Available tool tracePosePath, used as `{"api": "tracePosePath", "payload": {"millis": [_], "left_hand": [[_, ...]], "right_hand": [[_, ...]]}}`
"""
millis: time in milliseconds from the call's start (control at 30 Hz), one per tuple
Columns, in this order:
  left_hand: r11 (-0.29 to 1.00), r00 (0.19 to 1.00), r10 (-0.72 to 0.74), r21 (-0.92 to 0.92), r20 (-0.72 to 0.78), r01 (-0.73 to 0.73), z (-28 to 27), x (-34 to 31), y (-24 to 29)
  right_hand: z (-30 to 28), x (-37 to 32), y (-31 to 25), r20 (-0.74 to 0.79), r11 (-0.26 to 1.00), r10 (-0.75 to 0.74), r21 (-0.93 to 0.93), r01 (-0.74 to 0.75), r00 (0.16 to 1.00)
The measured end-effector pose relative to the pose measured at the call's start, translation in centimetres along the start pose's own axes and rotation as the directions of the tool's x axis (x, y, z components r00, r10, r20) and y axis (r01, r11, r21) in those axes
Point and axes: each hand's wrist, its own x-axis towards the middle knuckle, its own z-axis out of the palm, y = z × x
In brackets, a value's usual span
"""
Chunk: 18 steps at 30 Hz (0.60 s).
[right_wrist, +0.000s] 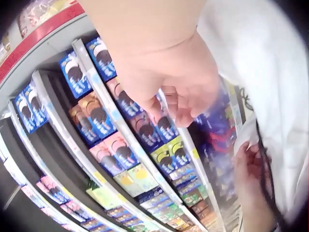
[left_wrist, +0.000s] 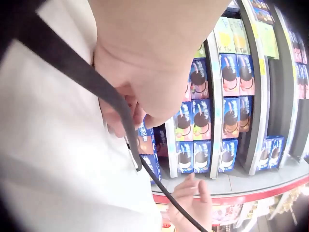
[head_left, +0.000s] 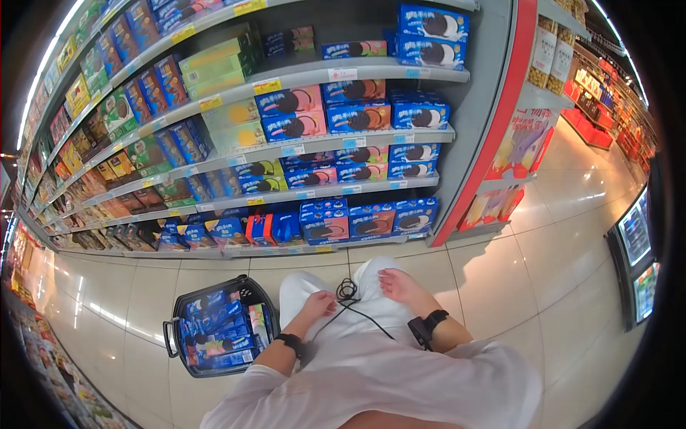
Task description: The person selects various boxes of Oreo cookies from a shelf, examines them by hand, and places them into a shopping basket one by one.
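My left hand [head_left: 319,306] rests at the lap with its fingers loosely bent, beside a coiled black cable [head_left: 346,289]; no grip on the cable can be seen. In the left wrist view the same hand [left_wrist: 145,82] lies by the white clothing, its fingertips partly hidden. My right hand [head_left: 401,287] is over the other thigh, palm partly turned up, fingers relaxed and holding nothing. The right wrist view shows this hand [right_wrist: 174,82] with its fingers loosely bent. To the left of the legs, a black basket [head_left: 187,366] on the floor holds several blue cookie boxes [head_left: 218,325].
Shelves [head_left: 300,189] of boxed cookies stand in front, with a red-edged end panel [head_left: 480,136] at their right. More packed shelves [head_left: 61,372] line the lower left. A dark display stand [head_left: 634,250] is at the far right, on the tiled floor [head_left: 564,286].
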Motion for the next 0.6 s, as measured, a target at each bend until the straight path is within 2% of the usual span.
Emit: {"api": "tracePosePath", "payload": {"millis": [67, 200, 233, 300, 333, 400, 433, 467, 500, 533, 600], "left_hand": [[1.0, 1.0, 0.005, 0.001, -0.016, -0.004, 0.5, -0.8, -0.1], [0.998, 0.999, 0.034, -0.042, -0.041, -0.036, 0.4, -0.9, -0.6], [0.997, 0.999, -0.014, -0.076, -0.04, 0.011, 0.4, -1.2, -0.5], [0.991, 0.999, -0.023, -0.131, -0.041, 0.017, 0.4, -1.9, -1.3], [0.981, 0.999, 0.001, -0.192, -0.043, -0.009, 0.3, -1.5, -1.4], [0.977, 0.986, 0.154, -0.158, 0.069, -0.142, -1.3, 0.7, -4.6], [0.974, 0.954, 0.219, 0.018, 0.204, -0.227, -3.4, 3.5, -7.6], [0.931, 0.989, 0.038, -0.365, 0.146, 0.018, -1.9, 0.1, -3.9], [0.877, 0.977, 0.062, -0.478, 0.204, 0.044, -2.3, -0.1, -3.7], [0.878, 0.975, 0.094, -0.479, 0.201, 0.014, -2.7, 0.7, -3.8], [0.818, 0.984, -0.038, -0.561, 0.174, 0.13, -3.4, 1.7, -3.9]], "right_hand": [[-2.8, 0.9, 1.8, -0.054, 0.988, 0.013, 0.155, -0.004, 0.998], [-1.3, -1.0, 1.5, 0.009, 0.989, -0.041, 0.142, 0.04, 0.999], [-0.8, -1.3, 1.3, 0.015, 0.989, -0.044, 0.14, 0.041, 0.999], [-1.8, -1.1, 2.2, 0.007, 0.989, -0.045, 0.142, 0.044, 0.999], [-2.9, -0.8, 3.0, 0.102, 0.982, -0.048, 0.186, 0.029, 0.994], [-4.7, 1.3, 2.9, 0.344, 0.967, -0.091, 0.257, 0.0, 0.935], [-4.3, 1.1, 2.6, 0.294, 0.971, -0.068, 0.237, -0.004, 0.954], [-4.3, 1.0, 2.5, 0.261, 0.978, -0.054, 0.21, -0.002, 0.964], [-4.4, 1.3, 2.3, 0.226, 0.982, -0.035, 0.188, -0.009, 0.974], [-4.4, 1.5, 1.9, 0.237, 0.986, -0.05, 0.167, 0.01, 0.97], [-4.4, 2.2, 1.6, 0.178, 0.984, 0.009, 0.176, -0.041, 0.984]]}}
